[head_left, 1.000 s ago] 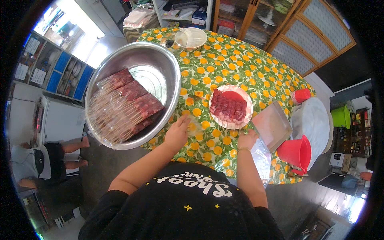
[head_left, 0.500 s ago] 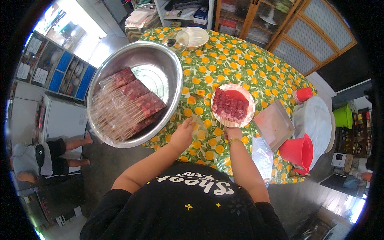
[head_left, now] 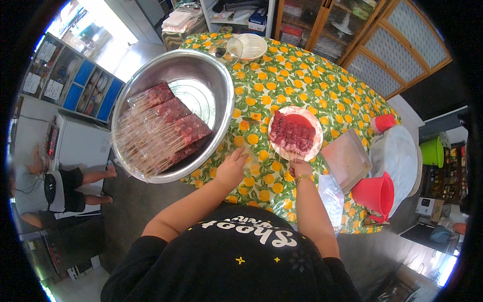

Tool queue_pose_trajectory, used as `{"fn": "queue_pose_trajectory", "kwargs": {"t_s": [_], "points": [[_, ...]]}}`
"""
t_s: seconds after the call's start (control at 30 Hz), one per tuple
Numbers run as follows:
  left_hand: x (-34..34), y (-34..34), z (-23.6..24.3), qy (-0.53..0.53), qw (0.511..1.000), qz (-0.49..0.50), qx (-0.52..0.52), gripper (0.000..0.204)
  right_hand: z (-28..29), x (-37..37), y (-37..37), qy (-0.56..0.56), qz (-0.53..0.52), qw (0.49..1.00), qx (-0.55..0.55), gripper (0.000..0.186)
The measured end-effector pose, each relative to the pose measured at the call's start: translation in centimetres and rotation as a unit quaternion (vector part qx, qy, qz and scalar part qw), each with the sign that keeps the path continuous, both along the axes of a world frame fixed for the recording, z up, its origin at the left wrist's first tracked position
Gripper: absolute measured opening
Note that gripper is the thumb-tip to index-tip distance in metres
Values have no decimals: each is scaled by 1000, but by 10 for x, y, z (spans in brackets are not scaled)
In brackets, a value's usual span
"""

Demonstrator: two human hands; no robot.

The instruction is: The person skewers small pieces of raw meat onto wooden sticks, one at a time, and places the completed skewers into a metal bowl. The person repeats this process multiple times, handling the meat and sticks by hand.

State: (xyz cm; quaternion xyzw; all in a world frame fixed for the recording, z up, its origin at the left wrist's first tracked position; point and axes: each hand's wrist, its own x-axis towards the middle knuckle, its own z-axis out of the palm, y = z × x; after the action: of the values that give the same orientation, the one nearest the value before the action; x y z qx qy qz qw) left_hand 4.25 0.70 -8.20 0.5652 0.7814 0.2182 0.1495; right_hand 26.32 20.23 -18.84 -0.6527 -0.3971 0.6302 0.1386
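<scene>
Raw meat skewers [head_left: 292, 135] lie side by side on a white plate [head_left: 319, 132] with red liquid, their wooden sticks pointing toward me. My right hand [head_left: 301, 169], a bangle at its wrist, has its fingers closed around some stick ends at the plate's near edge. Left of the plate, my left hand [head_left: 232, 167] hovers above the tablecloth, fingers pinched on what looks like thin clear plastic, faint against the pattern. Plastic-wrapped bundles of meat skewers [head_left: 166, 128] fill much of a large metal basin [head_left: 221, 121] at the left.
A shallow tray [head_left: 347, 161], a red pitcher [head_left: 373, 194], a red cup [head_left: 384, 123] and clear plastic bags [head_left: 330, 199] stand right of the plate. At the far edge sit a white dish [head_left: 254, 48] and a glass lid. Another person [head_left: 50, 194] is away at left.
My right hand has shifted slightly right and down along the stick ends. Some sticks now show apart at the plate's left near edge. My left hand stays nearly in place.
</scene>
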Motion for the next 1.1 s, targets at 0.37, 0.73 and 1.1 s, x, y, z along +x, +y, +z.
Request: {"fn": "queue_pose_trajectory", "kwargs": {"t_s": [0.37,0.73,1.1], "points": [[3,4,-16,-95,995,-3,-6,44,12,14,14,173,-152,964,-136,5],[7,8,-9,-88,995,-39,-15,48,28,19,16,213,-94,961,-147,14],[5,16,-12,-93,995,-37,1,50,38,66,-9,127,-6,989,-73,15]]}}
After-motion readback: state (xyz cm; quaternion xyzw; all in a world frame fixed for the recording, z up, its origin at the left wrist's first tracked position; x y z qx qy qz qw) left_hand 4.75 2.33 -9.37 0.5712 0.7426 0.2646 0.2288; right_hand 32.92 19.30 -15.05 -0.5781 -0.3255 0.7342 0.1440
